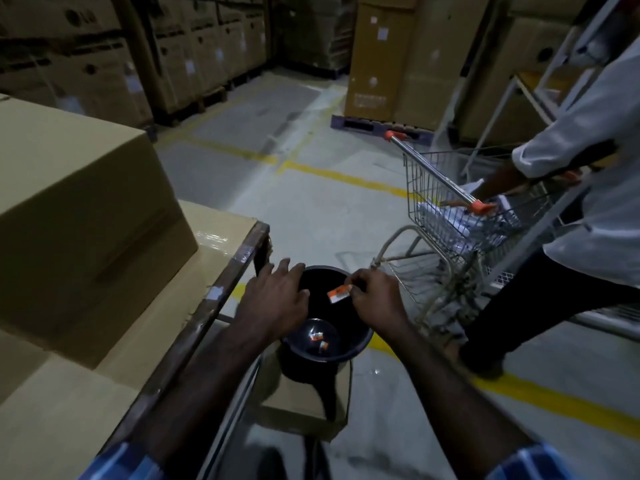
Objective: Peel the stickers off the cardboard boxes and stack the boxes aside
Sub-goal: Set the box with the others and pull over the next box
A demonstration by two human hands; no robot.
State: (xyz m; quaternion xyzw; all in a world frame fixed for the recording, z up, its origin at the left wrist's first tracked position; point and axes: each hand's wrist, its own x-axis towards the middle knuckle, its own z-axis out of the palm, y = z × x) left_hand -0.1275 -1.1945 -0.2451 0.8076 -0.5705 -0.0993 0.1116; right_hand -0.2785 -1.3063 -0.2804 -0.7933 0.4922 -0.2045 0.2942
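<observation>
The step in hand looks like disposal: a peeled sticker (339, 294), orange and white, is pinched between the thumb and fingertips of the right hand (375, 299) and held over the open mouth of a black bin (360, 344). The left hand (277, 299) is spread, fingers straight, its fingertips at the far left part of the bin's rim; whether it presses the rim or only hovers above it I cannot tell. Two or three small orange-and-white scraps (318, 339) already lie at the bottom of the bin, so some peeling seems done.

The bin stands on a flat piece of cardboard (301, 400) on the floor, just off the right edge of the desk (194, 327). On the desk a large cardboard box (79, 216) sits on top of a broader box (59, 417) that reaches the desk's right edge. No sticker is visible on the faces shown.

Next, the right hand should simply let go so the sticker drops in; if it clings to the fingers, the left hand is close enough to flick it off. Then both hands turn back to the boxes.

A second person (588, 174) pushes a wire trolley (460, 209) close by on the right.
</observation>
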